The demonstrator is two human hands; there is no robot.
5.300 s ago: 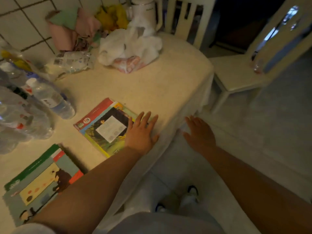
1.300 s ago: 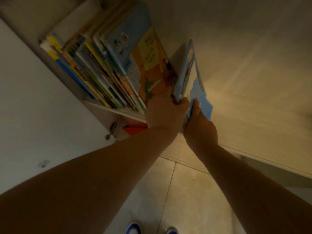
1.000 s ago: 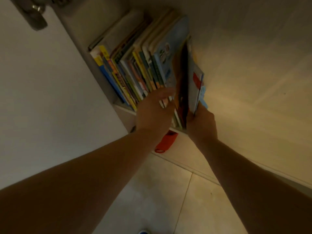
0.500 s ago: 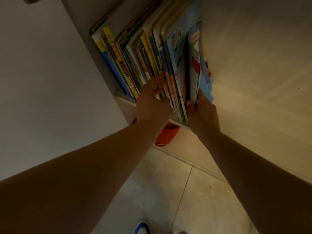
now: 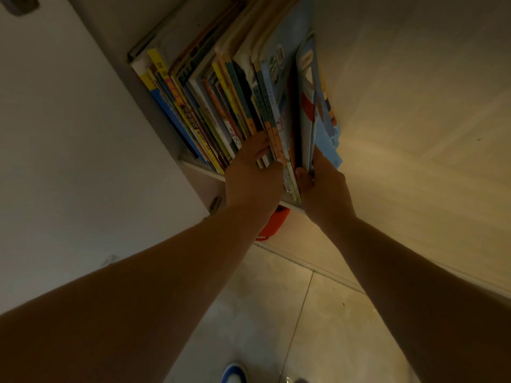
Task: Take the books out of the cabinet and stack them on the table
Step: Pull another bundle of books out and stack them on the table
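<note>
Both hands at the packed cabinet shelf (image 5: 193, 164), books upright against the pale right wall (image 5: 414, 106).

The row of books (image 5: 221, 106) fills the shelf with little slack; bare floor (image 5: 262, 313) lies below. Compared with half a second ago, the left hand (image 5: 253, 181) has moved right, fingers curled onto the spines. The right hand (image 5: 326, 186) pinches the thin blue book (image 5: 312, 106). Spine writing is too blurred to read.

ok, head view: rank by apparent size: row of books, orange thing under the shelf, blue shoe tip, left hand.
1. Row of books, by far the largest.
2. Left hand.
3. Orange thing and shoe tip: they look alike, both are partly hidden or cut off, and the shoe is nearer, so unranked.
</note>
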